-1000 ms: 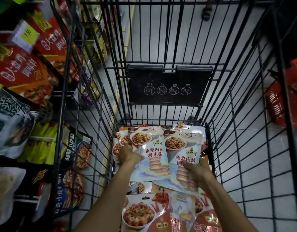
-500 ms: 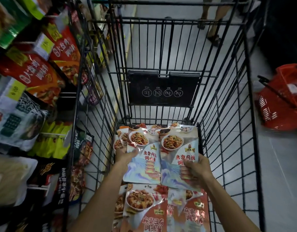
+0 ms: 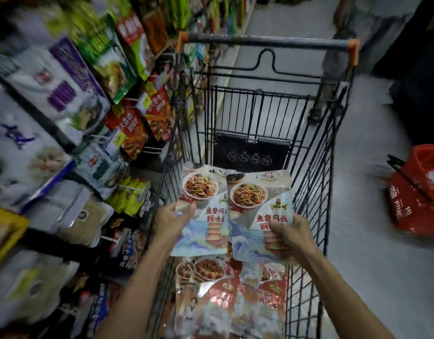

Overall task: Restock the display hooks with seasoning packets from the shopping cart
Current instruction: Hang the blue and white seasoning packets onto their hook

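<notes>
Above the black wire shopping cart (image 3: pixel 316 182) I hold up two stacks of pale seasoning packets printed with a noodle dish and red characters. My left hand (image 3: pixel 173 220) grips the left stack (image 3: pixel 206 216) at its left edge. My right hand (image 3: pixel 290 234) pinches the right stack (image 3: pixel 255 214) near its lower right part. The two stacks sit side by side, edges touching. Below them, reddish seasoning packets (image 3: pixel 225 297) lie on the cart floor. Display hooks with hanging packets (image 3: pixel 135 128) fill the shelving on the left.
A red shopping basket (image 3: pixel 416 194) sits on the grey floor to the right of the cart. A person's legs (image 3: pixel 333 77) stand beyond the cart handle (image 3: pixel 267 42). The shelving on the left presses close against the cart's side.
Both hands have lifted the packet stacks up out of the cart bottom toward me. The view has tilted upward, showing the cart handle and more of the left shelving.
</notes>
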A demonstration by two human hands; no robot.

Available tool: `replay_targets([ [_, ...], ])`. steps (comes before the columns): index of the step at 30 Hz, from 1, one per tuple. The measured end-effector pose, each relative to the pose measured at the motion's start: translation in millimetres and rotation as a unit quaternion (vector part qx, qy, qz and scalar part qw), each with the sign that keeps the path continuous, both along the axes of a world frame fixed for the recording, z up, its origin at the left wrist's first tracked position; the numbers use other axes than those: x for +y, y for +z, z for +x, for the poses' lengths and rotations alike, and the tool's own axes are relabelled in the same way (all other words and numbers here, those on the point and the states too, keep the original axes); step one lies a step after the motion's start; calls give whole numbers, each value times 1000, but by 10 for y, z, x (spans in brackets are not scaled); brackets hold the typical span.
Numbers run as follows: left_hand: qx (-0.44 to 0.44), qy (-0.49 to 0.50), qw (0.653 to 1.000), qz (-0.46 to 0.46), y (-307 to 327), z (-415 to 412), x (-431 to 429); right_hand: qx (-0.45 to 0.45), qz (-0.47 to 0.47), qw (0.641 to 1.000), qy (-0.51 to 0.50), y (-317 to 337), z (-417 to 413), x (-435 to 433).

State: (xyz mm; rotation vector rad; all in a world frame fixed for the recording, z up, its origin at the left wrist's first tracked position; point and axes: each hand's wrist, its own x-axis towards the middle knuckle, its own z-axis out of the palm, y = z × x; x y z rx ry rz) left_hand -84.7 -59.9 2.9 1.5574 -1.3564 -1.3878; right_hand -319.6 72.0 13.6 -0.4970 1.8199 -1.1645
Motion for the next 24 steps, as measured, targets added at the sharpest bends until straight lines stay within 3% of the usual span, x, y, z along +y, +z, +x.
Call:
replay_targets([
  [6, 65, 93, 989, -92, 1131, 694, 571, -11, -88, 990, 105, 987, 280, 45],
  [13, 88, 245, 947, -186, 2325, 1837, 1584, -51, -189, 953, 230, 2025, 1039, 110],
  [24, 53, 474, 824, -306, 3474, 3344, 3515, -109, -297, 826, 467, 3142, 2887, 454],
])
